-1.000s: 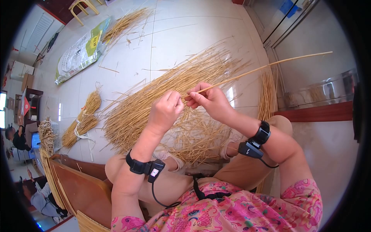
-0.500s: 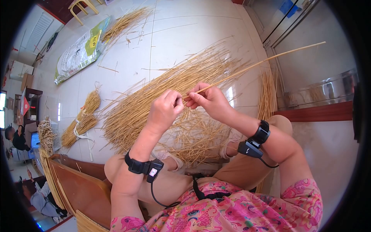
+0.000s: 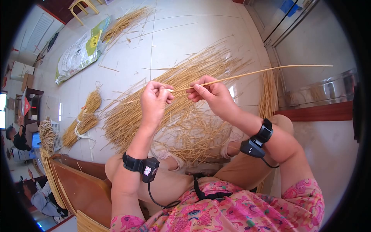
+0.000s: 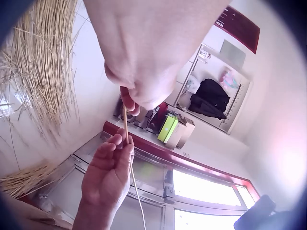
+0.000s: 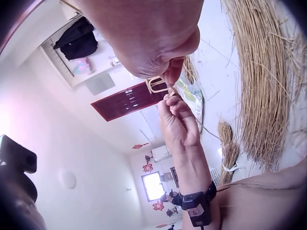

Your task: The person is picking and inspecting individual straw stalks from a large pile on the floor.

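One long straw stalk (image 3: 270, 69) stretches between the two hands and far out to the right. My left hand (image 3: 154, 101) pinches its near end, where a short pale piece shows at the fingertips. A little farther along, my right hand (image 3: 218, 96) pinches the same stalk between thumb and fingers. The left wrist view shows the bare stretch of stalk (image 4: 126, 120) between the hands, with the right hand (image 4: 108, 175) below. Below both hands, a large heap of straw (image 3: 154, 92) lies spread on the floor.
A tied straw bundle (image 3: 82, 120) lies to the left, with a printed sack (image 3: 79, 58) and more straw (image 3: 125, 24) beyond. Short loose pieces (image 3: 199, 135) lie by the feet. A wooden box-like piece (image 3: 81, 189) stands left of the knee; a glass door (image 3: 317, 54) is at right.
My left hand has moved up and left, away from the right hand, and turned slightly. The right hand rose a little. The stalk's far tip dropped lower after rising earlier.
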`<state>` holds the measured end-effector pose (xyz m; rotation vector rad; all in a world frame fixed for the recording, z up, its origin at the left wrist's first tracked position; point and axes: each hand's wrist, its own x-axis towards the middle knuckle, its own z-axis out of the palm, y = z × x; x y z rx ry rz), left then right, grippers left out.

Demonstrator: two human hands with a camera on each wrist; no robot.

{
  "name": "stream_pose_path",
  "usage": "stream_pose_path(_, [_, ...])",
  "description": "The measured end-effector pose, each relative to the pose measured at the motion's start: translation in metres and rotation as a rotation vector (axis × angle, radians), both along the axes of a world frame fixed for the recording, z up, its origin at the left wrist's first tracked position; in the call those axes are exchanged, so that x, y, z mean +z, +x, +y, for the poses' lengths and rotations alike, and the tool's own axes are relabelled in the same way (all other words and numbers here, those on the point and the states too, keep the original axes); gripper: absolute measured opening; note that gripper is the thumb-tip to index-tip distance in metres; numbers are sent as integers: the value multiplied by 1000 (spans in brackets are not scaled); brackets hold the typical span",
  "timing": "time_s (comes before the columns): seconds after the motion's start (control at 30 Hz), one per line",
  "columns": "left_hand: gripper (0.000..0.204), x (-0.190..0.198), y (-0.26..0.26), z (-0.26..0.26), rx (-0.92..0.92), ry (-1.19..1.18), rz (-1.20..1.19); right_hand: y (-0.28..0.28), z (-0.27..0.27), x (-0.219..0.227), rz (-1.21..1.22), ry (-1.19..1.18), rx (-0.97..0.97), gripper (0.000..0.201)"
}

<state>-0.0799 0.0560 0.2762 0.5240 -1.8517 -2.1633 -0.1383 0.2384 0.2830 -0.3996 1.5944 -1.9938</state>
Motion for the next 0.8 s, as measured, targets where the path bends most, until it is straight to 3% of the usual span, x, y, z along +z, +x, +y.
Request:
stream_pose_path(0.13, [4,7,-5,-30,151,45,31,-6,6,0,8,20,-13,15])
stream_pose_path(0.27, [7,25,3,-42,-128,-102,-52,-11,9,1,45,47,2,14])
stream_pose_path(0.37, [12,26,5,-22,-273,-172,-140,-11,9,5,72,95,58,13])
stream_pose_path(0.47, [16,20,7,-13,-489,-527,-56,-10,8,4,103,81,117,13])
stream_pose_path(0.8, [7,17,9,-5,-487,-616,-77,-7,5,9,120,119,187,14])
